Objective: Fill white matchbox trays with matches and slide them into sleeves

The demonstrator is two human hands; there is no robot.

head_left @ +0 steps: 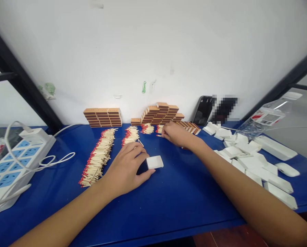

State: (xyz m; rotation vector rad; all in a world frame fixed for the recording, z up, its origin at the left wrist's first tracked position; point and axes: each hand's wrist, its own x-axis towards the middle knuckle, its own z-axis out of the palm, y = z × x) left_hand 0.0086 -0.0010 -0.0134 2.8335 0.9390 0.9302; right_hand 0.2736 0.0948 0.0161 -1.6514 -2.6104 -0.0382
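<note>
- Head cam, only view: a blue table (pixel 169 202) against a white wall (pixel 153 51).
- L hand (pixel 129 168) rests on the table near the middle. Its thumb and forefinger are closed on a small white tray (pixel 155 162), w/ the other fingers curled.
- The tray sits flat on the table, open side up, just right of the L hand's fingertips and between the two hands.
- R hand (pixel 175 134) is stretched further back, palm down, fingertips drawn together at a small pile of matches (pixel 159 129).
- One match (pixel 158 136) pokes out left from those fingertips. Can't tell if it's pinched or only touched.
- Left of the L hand is a long row of matches (pixel 99 157), red heads to the left. A shorter row (pixel 130 135) lies just behind the L hand.
- Another small heap (pixel 147 128) sits between the shorter row and the R hand's pile.
- At the back, along the wall, are two stacks of brown matchbox sleeves, a low block (pixel 103 117) and a stepped stack (pixel 160 113).
- Right of the R forearm is a heap of white trays (pixel 246 157), well apart from the held one.
- Far left is a power strip (pixel 14 161) w/ white cables. A phone (pixel 203 110) leans on the wall at the back, and a clear plastic bag (pixel 266 120) lies far right.
</note>
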